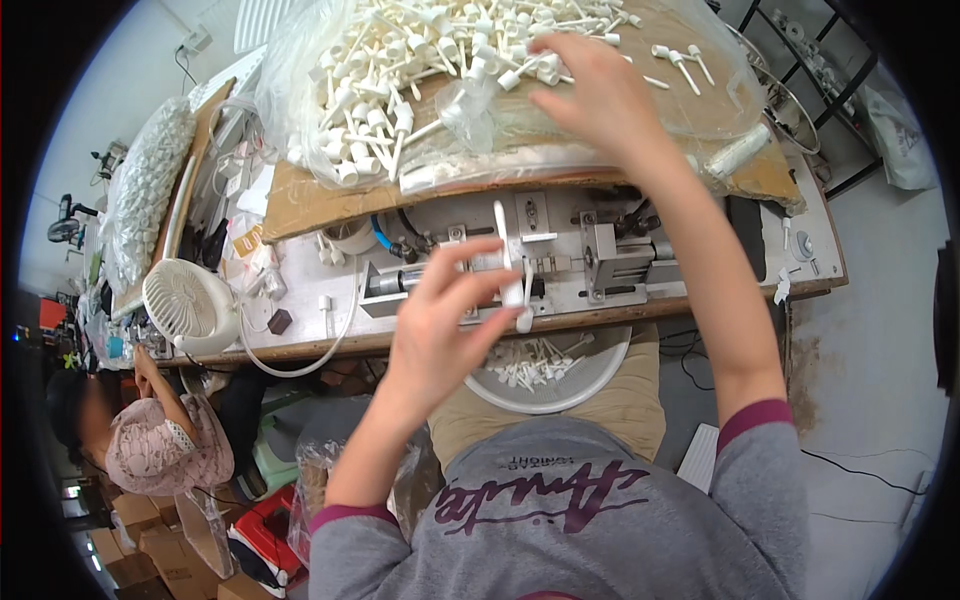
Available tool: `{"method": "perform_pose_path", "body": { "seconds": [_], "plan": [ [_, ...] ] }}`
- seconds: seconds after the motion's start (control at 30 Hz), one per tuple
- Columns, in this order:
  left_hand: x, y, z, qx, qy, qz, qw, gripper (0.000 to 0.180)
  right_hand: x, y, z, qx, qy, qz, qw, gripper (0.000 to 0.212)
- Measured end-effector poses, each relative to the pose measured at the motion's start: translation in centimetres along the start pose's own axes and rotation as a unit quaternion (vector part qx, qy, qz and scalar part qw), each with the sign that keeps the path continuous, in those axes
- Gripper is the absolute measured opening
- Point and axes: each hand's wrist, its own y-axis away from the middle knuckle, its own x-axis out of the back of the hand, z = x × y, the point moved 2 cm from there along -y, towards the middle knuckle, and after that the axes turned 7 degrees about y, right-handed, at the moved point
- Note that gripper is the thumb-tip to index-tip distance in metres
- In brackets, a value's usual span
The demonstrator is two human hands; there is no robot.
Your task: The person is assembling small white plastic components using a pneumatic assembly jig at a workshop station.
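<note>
My left hand [435, 325] is over the metal fixture on the bench, its thumb and fingers closed around a white plastic stem with a wider end [512, 290]. A second thin white stem [526, 300] stands right beside it, close to the fingertips; whether it is also held is hard to see. My right hand [605, 100] is stretched over the pile of white capped plastic stems [430, 50]. Its thumb and index finger are apart, with nothing visible between them. Clear plastic film [468, 112] lies next to that hand.
A cardboard sheet [290, 205] bears the pile above the metal fixture [615, 260]. Below the bench edge, a white basket [600, 385] with several stems rests at my lap. A white fan [190, 305] stands at left, near a seated person [160, 440]. Black shelving [860, 85] is at right.
</note>
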Motion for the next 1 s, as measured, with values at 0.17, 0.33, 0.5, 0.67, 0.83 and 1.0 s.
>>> {"method": "perform_pose_path", "body": {
  "seconds": [0.17,0.33,0.5,0.67,0.83,1.0],
  "plan": [
    [-2.4,3.3,-1.2,-0.015,-0.064,-0.026,0.998,0.028,-8.0,-9.1,6.0,-0.110,0.041,-0.252,0.961,0.090],
    [-3.6,5.3,-2.6,0.001,-0.070,-0.033,0.997,0.029,-9.2,-8.5,5.9,-0.057,0.060,-0.225,0.971,0.080],
    [-5.2,5.0,-4.1,-0.040,-0.104,0.013,0.994,0.029,-6.0,-5.1,4.3,0.054,-0.030,-0.211,0.976,0.054],
    [-6.8,4.4,-4.5,-0.072,-0.171,-0.017,0.983,0.031,-3.9,-1.9,4.8,0.137,-0.022,-0.162,0.977,0.046],
    [-7.4,4.1,-4.6,-0.083,-0.256,-0.051,0.962,0.029,-0.6,0.4,1.5,0.234,0.152,0.008,0.960,0.032],
    [-7.0,2.3,-4.5,-0.046,-0.276,-0.095,0.955,0.029,-1.7,1.2,2.1,0.228,0.139,-0.029,0.963,0.027]
  ]
}}
